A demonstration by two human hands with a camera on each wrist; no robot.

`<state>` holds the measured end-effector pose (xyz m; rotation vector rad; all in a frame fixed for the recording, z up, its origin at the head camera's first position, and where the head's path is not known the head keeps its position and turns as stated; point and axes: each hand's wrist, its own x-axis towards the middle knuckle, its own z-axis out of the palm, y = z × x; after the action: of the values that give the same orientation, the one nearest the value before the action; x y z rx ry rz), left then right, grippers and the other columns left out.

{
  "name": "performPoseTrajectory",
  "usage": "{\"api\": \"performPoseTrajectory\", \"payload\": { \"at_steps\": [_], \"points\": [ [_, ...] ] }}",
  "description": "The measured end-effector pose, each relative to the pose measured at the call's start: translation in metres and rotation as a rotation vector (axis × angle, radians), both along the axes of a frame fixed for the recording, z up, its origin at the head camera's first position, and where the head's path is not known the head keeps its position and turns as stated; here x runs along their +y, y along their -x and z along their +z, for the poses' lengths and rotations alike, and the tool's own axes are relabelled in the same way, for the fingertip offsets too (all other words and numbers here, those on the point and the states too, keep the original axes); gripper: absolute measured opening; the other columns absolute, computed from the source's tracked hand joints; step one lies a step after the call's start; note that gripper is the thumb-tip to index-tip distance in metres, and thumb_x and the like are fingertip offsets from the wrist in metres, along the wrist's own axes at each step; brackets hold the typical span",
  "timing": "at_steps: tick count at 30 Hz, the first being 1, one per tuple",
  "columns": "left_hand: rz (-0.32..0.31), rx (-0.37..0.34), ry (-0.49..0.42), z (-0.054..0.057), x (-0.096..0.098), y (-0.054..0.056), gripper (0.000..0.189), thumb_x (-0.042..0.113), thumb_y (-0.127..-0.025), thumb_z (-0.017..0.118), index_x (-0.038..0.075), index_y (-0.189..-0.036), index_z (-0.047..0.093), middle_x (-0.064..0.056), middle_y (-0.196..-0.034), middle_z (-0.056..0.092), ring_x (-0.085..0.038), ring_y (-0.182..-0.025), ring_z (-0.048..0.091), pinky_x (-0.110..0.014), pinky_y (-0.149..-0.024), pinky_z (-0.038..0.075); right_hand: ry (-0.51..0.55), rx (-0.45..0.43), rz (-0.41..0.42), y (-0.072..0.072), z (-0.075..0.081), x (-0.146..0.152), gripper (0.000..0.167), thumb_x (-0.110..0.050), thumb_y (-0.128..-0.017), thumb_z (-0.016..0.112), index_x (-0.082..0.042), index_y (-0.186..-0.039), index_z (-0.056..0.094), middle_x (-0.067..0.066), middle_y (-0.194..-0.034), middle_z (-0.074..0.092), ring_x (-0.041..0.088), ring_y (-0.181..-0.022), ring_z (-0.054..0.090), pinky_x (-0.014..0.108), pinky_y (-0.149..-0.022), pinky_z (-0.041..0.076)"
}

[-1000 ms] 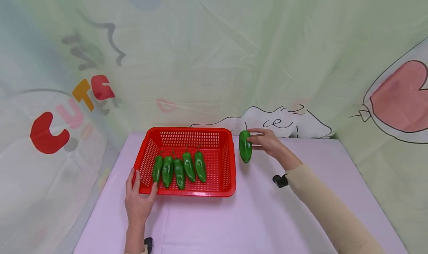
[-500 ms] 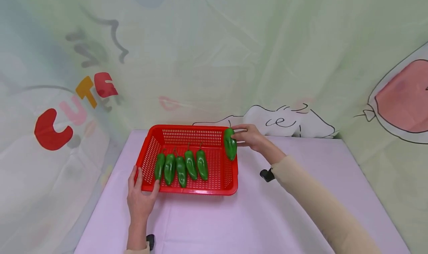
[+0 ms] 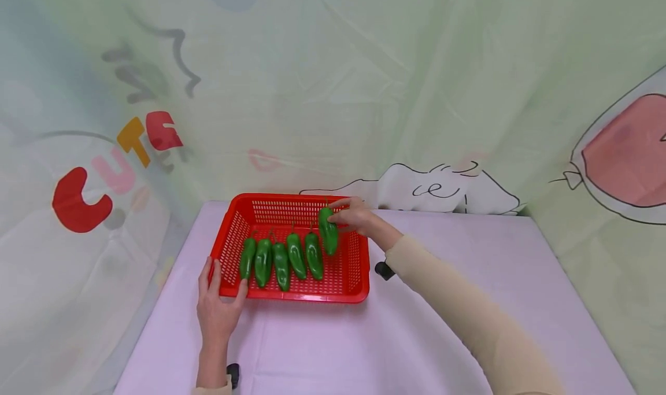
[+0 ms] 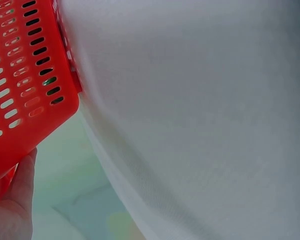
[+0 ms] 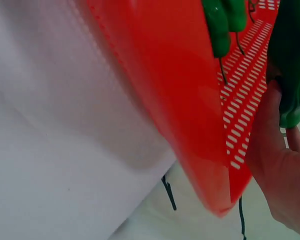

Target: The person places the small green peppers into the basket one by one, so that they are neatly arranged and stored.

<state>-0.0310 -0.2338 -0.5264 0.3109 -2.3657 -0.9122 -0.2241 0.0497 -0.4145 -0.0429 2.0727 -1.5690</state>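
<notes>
A red plastic basket [image 3: 302, 297] with slotted sides stands on the table. Several green peppers [image 3: 281, 266] lie side by side in its left and middle part, stems toward the back. My left hand [image 3: 218, 317] grips the basket's front left corner, thumb over the front rim; its fingers [image 4: 25, 182] reach the basket wall [image 4: 25, 135] in the left wrist view. Another green pepper [image 3: 329, 236] is pinched near its stem end by my right hand [image 3: 359, 217], over the basket's right part. The right wrist view shows this pepper [image 5: 292, 55] between thumb and fingers.
A pale lilac cloth [image 3: 442, 325] covers the table. Behind it hangs a light curtain [image 3: 338, 106] with printed letters and a balloon drawing [image 3: 629, 152]. Dark wrist-camera mounts [image 3: 385, 270] stick out by the sleeves.
My right hand has carried the pepper leftward from beside the basket, across its right rim, to above the inside. The left hand keeps its hold on the corner.
</notes>
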Motion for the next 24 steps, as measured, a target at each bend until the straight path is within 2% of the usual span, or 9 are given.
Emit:
{"api": "performPoseTrajectory", "payload": {
  "at_steps": [3, 6, 10, 17, 24],
  "points": [
    [0.0, -0.006, -0.002, 0.0, 0.0, 0.0, 0.078, 0.025, -0.081, 0.076, -0.002, -0.146, 0.043, -0.014, -0.155, 0.034, -0.036, -0.138, 0.037, -0.06, -0.092, 0.049, 0.021, -0.064, -0.016, 0.002, -0.006, -0.009, 0.042, -0.001, -0.092, 0.065, 0.002, -0.133, 0.057, 0.021, -0.119, 0.063, 0.02, -0.089, 0.068, 0.048, -0.093, 0.054],
    [-0.002, -0.006, -0.001, -0.001, 0.0, 0.001, 0.078, 0.025, -0.081, 0.076, -0.002, -0.146, 0.043, -0.014, -0.155, 0.034, -0.036, -0.138, 0.037, -0.059, -0.092, 0.049, 0.009, -0.09, -0.017, 0.004, -0.014, -0.015, 0.04, -0.002, -0.092, 0.065, 0.0, -0.132, 0.059, 0.018, -0.117, 0.065, 0.02, -0.088, 0.068, 0.045, -0.089, 0.056],
    [0.003, 0.003, -0.002, -0.002, 0.0, 0.001, 0.078, 0.025, -0.081, 0.076, -0.002, -0.146, 0.043, -0.014, -0.155, 0.034, -0.036, -0.138, 0.038, -0.059, -0.091, 0.05, -0.021, -0.084, -0.009, 0.004, -0.02, -0.02, 0.039, -0.003, -0.093, 0.065, 0.0, -0.131, 0.06, 0.018, -0.118, 0.064, 0.021, -0.09, 0.068, 0.043, -0.086, 0.058],
    [0.003, 0.001, -0.001, 0.0, -0.001, 0.0, 0.078, 0.026, -0.081, 0.076, -0.002, -0.146, 0.043, -0.014, -0.155, 0.034, -0.036, -0.138, 0.037, -0.059, -0.09, 0.05, -0.041, -0.1, -0.046, 0.004, -0.025, -0.025, 0.037, -0.001, -0.092, 0.066, 0.001, -0.128, 0.061, 0.02, -0.122, 0.061, 0.024, -0.091, 0.067, 0.047, -0.09, 0.055],
    [0.0, 0.008, -0.001, -0.001, -0.001, 0.001, 0.078, 0.026, -0.081, 0.077, -0.002, -0.146, 0.043, -0.014, -0.155, 0.034, -0.036, -0.138, 0.038, -0.059, -0.09, 0.05, -0.106, -0.076, -0.065, 0.006, -0.027, -0.029, 0.031, 0.003, -0.09, 0.065, 0.006, -0.121, 0.061, 0.021, -0.117, 0.061, 0.022, -0.085, 0.065, 0.046, -0.085, 0.058]
  ]
}}
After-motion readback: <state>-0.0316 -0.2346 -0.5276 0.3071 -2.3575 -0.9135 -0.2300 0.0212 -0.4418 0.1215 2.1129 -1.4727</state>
